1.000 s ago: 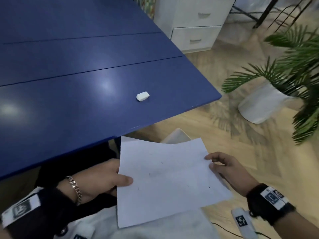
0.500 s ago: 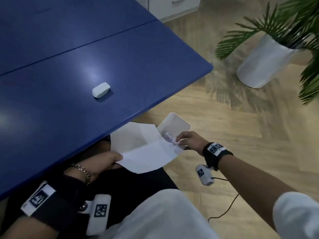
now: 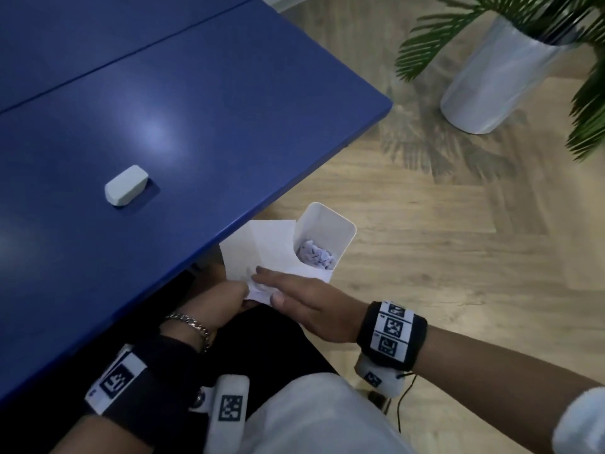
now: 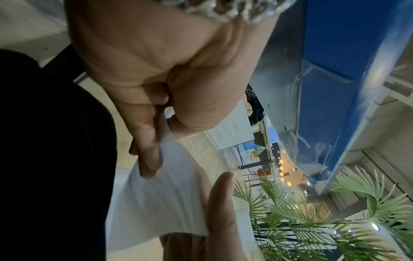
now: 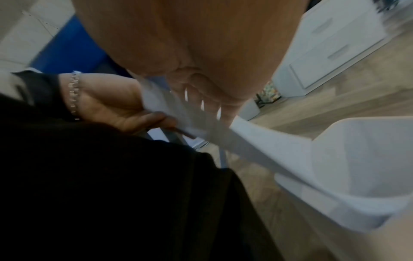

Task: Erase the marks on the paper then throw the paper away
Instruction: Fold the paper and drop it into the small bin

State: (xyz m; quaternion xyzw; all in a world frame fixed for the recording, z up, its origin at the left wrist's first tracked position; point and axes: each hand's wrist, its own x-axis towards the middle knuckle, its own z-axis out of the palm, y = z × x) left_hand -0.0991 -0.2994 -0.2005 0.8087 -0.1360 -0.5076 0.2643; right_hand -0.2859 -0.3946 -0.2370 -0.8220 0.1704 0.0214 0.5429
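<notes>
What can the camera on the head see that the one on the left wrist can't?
Only the head view shows the eraser lying on the blue table top, the white bin with crumpled scraps inside, and the plant's white pot. Only the left wrist view shows, from beneath, the left hand's fingers pinching the paper's corner, plus the table's underside. Both show the paper, the left hand holding it, the right hand with straight fingers against it, and palm leaves.
</notes>
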